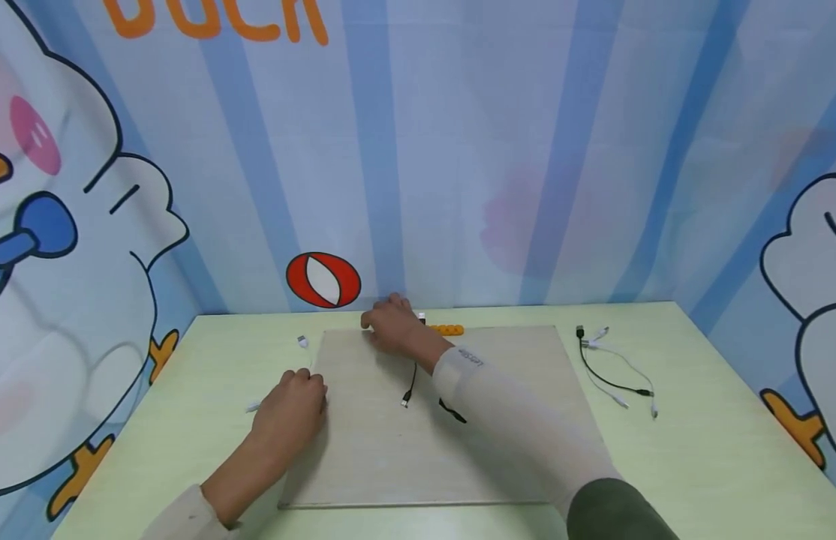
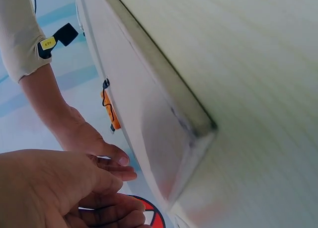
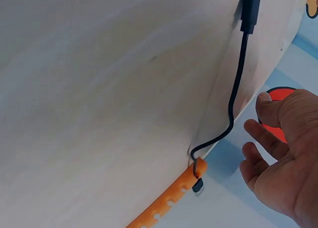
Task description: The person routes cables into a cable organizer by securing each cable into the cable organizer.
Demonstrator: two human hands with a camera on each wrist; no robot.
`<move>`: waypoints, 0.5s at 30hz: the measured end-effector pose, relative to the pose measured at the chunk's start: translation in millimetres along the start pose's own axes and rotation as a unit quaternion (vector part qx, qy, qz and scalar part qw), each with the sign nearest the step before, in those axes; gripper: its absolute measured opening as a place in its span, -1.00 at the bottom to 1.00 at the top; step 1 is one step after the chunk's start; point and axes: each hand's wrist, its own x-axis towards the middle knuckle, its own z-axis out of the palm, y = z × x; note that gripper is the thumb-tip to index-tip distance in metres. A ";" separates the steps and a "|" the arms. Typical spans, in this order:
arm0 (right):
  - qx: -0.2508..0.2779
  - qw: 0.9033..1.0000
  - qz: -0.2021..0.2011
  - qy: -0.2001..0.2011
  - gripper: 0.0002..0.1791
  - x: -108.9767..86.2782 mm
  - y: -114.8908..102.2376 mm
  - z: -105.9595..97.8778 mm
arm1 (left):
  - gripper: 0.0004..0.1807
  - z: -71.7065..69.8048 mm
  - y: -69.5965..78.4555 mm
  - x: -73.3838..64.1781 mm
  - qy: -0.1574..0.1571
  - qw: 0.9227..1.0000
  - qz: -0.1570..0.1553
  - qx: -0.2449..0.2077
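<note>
In the head view my left hand (image 1: pixel 293 409) hovers by the left edge of a pale board (image 1: pixel 371 465), over a white cable whose plugs (image 1: pixel 302 341) show on either side of it. The left wrist view shows its fingers loosely bent, with nothing visible between them. My right hand (image 1: pixel 394 326) is above the board's far edge, fingers relaxed and apart in the right wrist view. Beside it a black USB cable (image 3: pixel 233 104) runs over the board and through the end of an orange notched holder (image 3: pixel 171 193).
Black and white cables (image 1: pixel 617 382) lie together on the table right of the board. A striped cartoon backdrop (image 1: pixel 458 150) stands behind the table (image 1: pixel 695 480). Under the right forearm a black strap end (image 1: pixel 452 411) hangs.
</note>
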 end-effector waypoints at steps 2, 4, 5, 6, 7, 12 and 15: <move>-0.006 1.000 -0.003 -0.002 -0.68 1.4 -3.8 0.0 | -0.90 0.8 -3.7 -1.8 0.003 1.000 -0.003 -0.001; -0.010 1.000 -0.005 -0.004 -0.68 2.8 -7.6 0.7 | -0.91 1.7 -7.6 -3.6 0.005 1.000 -0.005 0.001; -0.012 1.000 -0.005 -0.006 -0.68 3.4 -9.6 0.8 | -0.92 2.1 -9.6 -4.5 0.005 1.000 -0.006 0.003; -0.013 1.000 -0.006 -0.007 -0.67 4.1 -11.3 1.3 | -0.93 2.2 -11.5 -5.5 0.006 1.000 -0.006 0.005; -0.013 1.000 -0.007 -0.009 -0.67 4.8 -13.0 1.8 | -0.92 2.2 -13.4 -6.7 0.006 1.000 -0.007 0.007; 0.000 1.000 -0.010 -0.017 -0.65 7.9 -20.7 2.9 | -0.89 2.1 -23.5 -11.3 0.020 1.000 -0.005 0.013; 0.008 1.000 -0.007 -0.021 -0.64 9.0 -24.0 3.7 | -0.90 3.6 -29.6 -12.7 0.034 0.999 -0.001 0.021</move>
